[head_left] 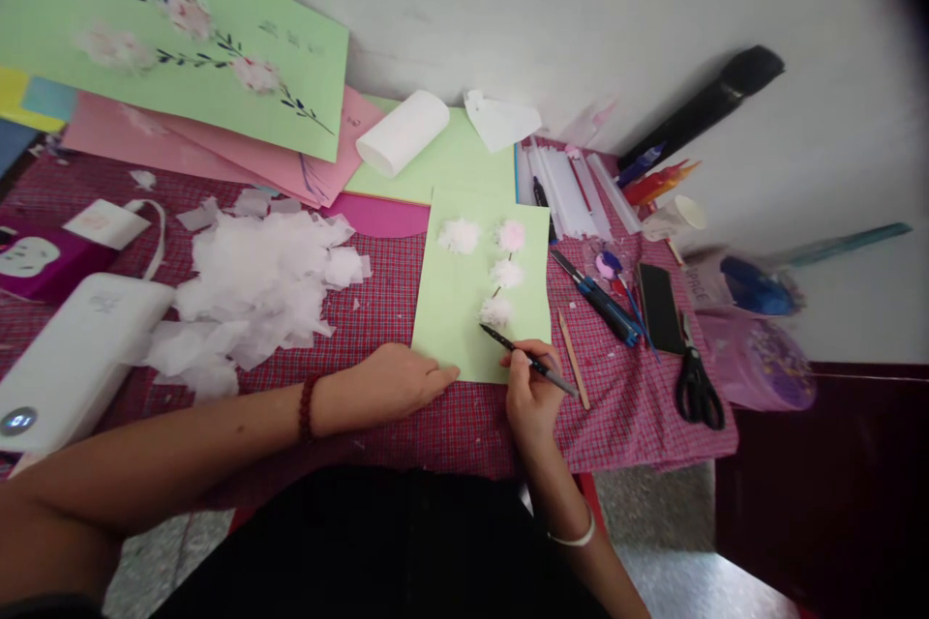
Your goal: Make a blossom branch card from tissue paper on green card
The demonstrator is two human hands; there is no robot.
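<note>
Closest in, lower left: one bare forearm [145, 464]. Beyond it one white box [73, 348], then one heap of white tissue scraps [254, 285]. Bare checked tabletop [384, 300] between heap and one green card [464, 329]. Left hand [403, 382] flat and open, gripping nothing, fingertips on the card's lower left corner. Four fluffy tufts [506, 273] on the card, its near edge close to the tabletop's front edge. Right hand [533, 397] closed round one black pen [500, 340], tip by the lowest tuft. One wooden stick [573, 360] just right, one pair of scissors [698, 387] farther right.
</note>
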